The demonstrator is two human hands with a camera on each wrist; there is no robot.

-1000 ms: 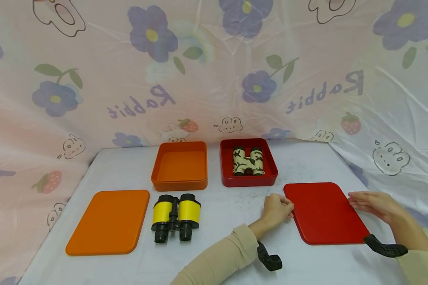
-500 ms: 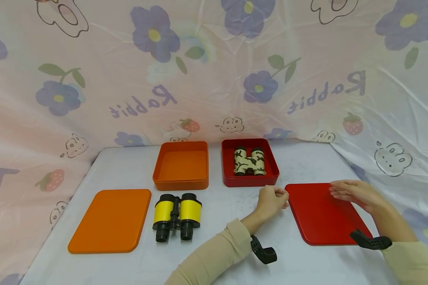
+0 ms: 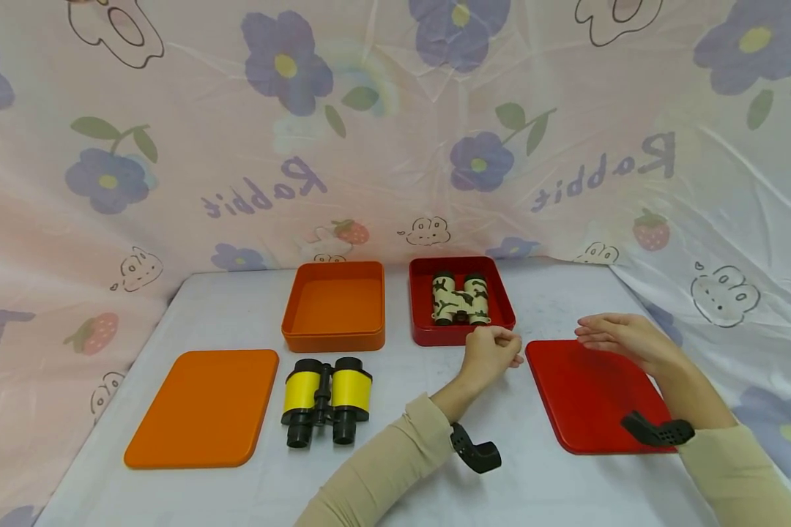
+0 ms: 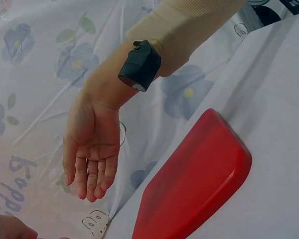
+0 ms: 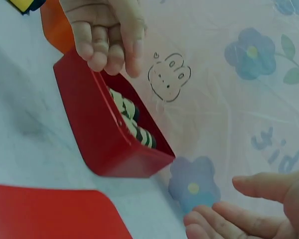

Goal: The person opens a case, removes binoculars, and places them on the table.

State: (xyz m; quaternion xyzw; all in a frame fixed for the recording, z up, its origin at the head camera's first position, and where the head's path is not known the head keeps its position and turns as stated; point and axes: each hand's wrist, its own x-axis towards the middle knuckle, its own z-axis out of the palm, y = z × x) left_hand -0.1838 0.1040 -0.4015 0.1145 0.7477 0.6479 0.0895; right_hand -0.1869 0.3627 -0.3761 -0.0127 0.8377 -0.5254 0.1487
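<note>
My left hand [image 3: 491, 355] is raised near the front right corner of a dark red box [image 3: 422, 335], its fingers loosely bent and nothing held. Inside that box lies a pair of camouflage binoculars [image 3: 460, 298]. Over the far right part of a red lid [image 3: 593, 410] hovers my right hand [image 3: 622, 340], fingers straight and palm turned left. In the left wrist view the right hand [image 4: 95, 144] shows its bare palm, apart from the red lid [image 4: 194, 169]. The right wrist view has the left hand's fingertips overlapping the box rim.
An orange box [image 3: 332, 300] with nothing in it stands left of the red one. In front of it are yellow and black binoculars [image 3: 351, 388], and an orange lid [image 3: 204, 410] lies flat at the left. A printed cloth [image 3: 382, 146] hangs behind the white table [image 3: 422, 439].
Both hands have moved left and away from the body, the left from beside the red lid to the red box, the right from the lid's right edge to above it. The lid stays put.
</note>
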